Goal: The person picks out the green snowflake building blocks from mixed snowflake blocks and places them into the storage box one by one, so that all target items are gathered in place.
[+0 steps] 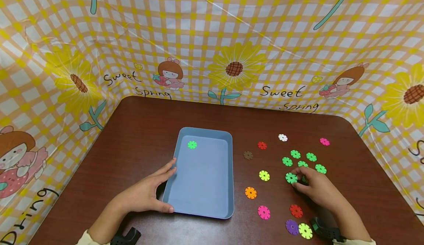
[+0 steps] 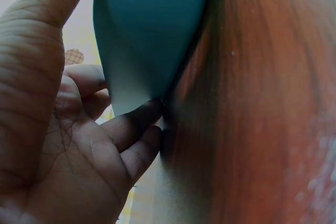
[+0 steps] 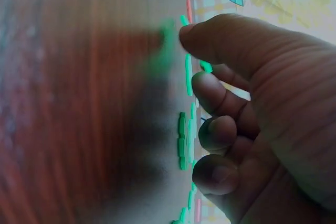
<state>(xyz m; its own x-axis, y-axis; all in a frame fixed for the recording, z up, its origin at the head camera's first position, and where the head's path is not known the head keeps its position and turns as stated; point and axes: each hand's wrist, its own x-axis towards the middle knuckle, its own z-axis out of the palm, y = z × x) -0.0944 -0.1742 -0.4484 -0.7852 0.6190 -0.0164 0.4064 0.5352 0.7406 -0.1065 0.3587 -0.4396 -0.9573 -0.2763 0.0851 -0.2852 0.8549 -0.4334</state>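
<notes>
In the head view a shallow grey-blue tray lies on the table with one green notched plastic disc inside. My left hand rests against the tray's left side, thumb at the near-left corner and fingers spread along the rim. The left wrist view has the left fingers touching the tray's outer wall. To the tray's right, my right hand pinches another green notched disc between thumb and forefinger. That disc is blurred beside the thumb in the right wrist view.
Several green discs lie around the right hand. Discs of other colours are scattered about: white, brown, yellow, orange, purple. A checked cloth surrounds the brown table at its back and sides.
</notes>
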